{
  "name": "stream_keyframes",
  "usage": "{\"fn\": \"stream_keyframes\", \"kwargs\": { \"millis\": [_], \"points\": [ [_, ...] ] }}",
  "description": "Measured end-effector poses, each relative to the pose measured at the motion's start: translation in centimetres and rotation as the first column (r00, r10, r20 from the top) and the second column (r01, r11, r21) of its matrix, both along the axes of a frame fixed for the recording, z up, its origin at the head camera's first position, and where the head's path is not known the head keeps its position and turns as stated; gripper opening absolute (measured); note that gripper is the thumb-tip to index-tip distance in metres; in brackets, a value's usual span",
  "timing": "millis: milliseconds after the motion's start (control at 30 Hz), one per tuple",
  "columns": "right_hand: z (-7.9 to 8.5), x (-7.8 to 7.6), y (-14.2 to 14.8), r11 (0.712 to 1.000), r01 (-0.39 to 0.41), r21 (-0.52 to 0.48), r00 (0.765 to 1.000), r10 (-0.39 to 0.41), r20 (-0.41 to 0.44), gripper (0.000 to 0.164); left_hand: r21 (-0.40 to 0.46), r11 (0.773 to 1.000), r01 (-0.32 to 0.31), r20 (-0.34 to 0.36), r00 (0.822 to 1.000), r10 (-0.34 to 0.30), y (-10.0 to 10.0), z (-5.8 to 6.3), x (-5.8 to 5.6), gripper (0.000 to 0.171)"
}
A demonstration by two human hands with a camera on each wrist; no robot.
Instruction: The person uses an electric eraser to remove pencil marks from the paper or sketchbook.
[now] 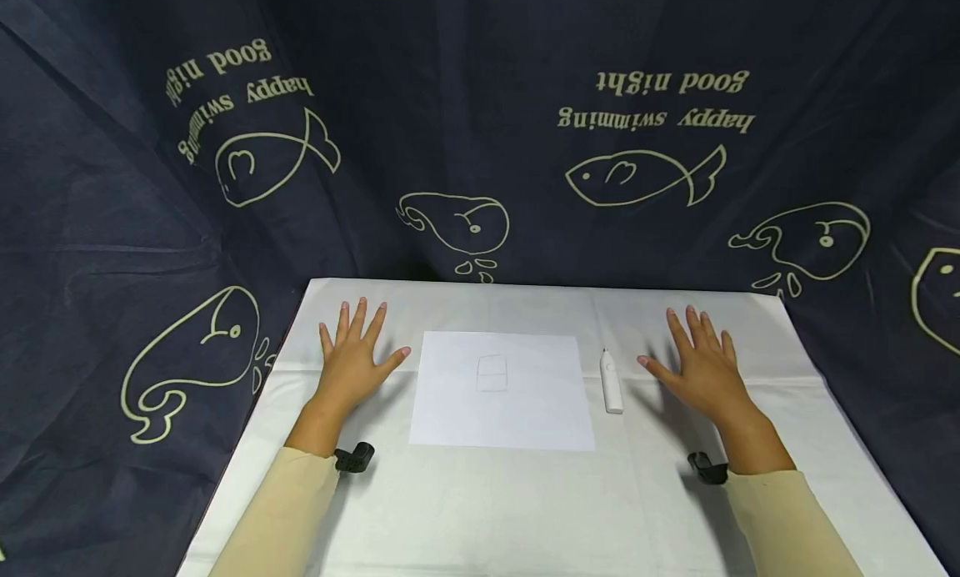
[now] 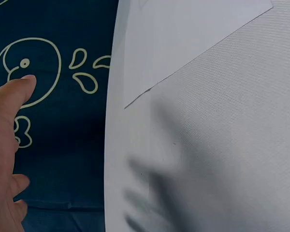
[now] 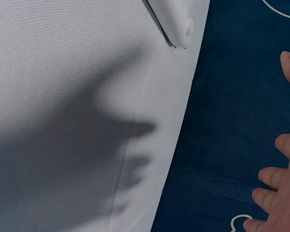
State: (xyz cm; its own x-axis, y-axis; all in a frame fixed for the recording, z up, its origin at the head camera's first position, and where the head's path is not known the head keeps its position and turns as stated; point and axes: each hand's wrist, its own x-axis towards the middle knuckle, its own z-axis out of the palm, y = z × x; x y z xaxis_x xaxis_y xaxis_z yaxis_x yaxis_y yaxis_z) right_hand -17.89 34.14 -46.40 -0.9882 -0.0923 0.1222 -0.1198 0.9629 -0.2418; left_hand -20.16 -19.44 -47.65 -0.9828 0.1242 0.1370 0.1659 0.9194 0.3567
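A sheet of white paper (image 1: 450,402) lies in the middle of the table, with a small pencil-line rectangle (image 1: 492,373), split by a crossline, drawn on it. To its right lies a slim white pen-shaped device (image 1: 611,383) with a pointed tip facing away; its rounded end shows at the top of the right wrist view. My left hand (image 1: 351,368) is held with spread fingers left of the paper, holding nothing. My right hand (image 1: 705,373), fingers also spread, is right of the white device and apart from it. Both hands cast shadows on the cloth.
A white cloth (image 1: 525,510) with fold creases covers the table. Behind and beside it hangs a dark blue curtain (image 1: 465,85) printed with fish, whales and lettering. A small black wrist camera (image 1: 356,458) is on the left wrist, another (image 1: 708,468) on the right.
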Motion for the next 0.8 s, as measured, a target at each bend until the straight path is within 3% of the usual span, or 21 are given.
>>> {"fn": "stream_keyframes", "kwargs": {
  "millis": [200, 400, 800],
  "points": [
    [-0.3, 0.2, -0.2, 0.998, -0.036, -0.049, 0.999, 0.034, -0.027, 0.096, 0.093, 0.995, 0.025, 0.036, 0.999, -0.028, 0.6, 0.0, 0.3, 0.088],
    [-1.2, 0.6, -0.7, 0.995, -0.054, -0.083, 0.998, 0.051, -0.040, 0.088, 0.121, 0.990, 0.069, 0.033, 0.997, -0.074, 0.9, -0.7, 0.7, 0.082],
    [-2.6, 1.0, -2.1, 0.996, -0.001, -0.091, 0.998, 0.006, 0.056, 0.076, 0.147, 0.981, 0.128, 0.017, 0.991, -0.131, 2.0, -2.4, 1.3, 0.059]
  ]
}}
